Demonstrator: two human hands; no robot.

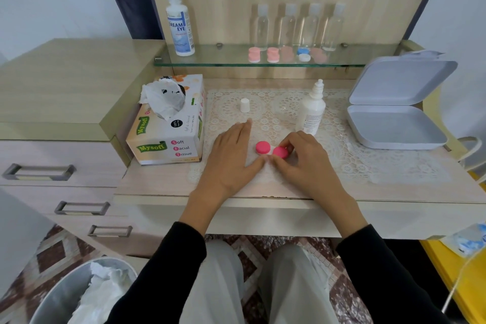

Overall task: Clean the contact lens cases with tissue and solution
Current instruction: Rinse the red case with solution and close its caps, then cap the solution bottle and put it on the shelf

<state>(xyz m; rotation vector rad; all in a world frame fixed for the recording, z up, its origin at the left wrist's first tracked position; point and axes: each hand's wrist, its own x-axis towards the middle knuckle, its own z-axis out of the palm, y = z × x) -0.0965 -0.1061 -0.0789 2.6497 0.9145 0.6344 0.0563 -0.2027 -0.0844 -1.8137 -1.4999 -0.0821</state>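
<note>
A contact lens case with two bright pink caps [263, 147] lies on the lace mat [368, 160] in front of me. My right hand [305, 163] pinches the right pink cap between thumb and fingers. My left hand [232, 158] lies flat on the mat just left of the case, fingers straight, thumb reaching towards its near edge. An uncapped white solution bottle [311, 110] stands behind the right hand, and its small white cap [244, 105] stands apart on the mat. A tissue box [168, 126] with a tissue sticking up sits at the left.
A glass shelf [210, 62] carries a large Dream Eye bottle [180, 21], several clear empty bottles [288, 26] and several more lens cases [273, 55]. An open grey lidded box [394, 123] sits at the right. A bin with used tissues [86, 294] stands on the floor at lower left.
</note>
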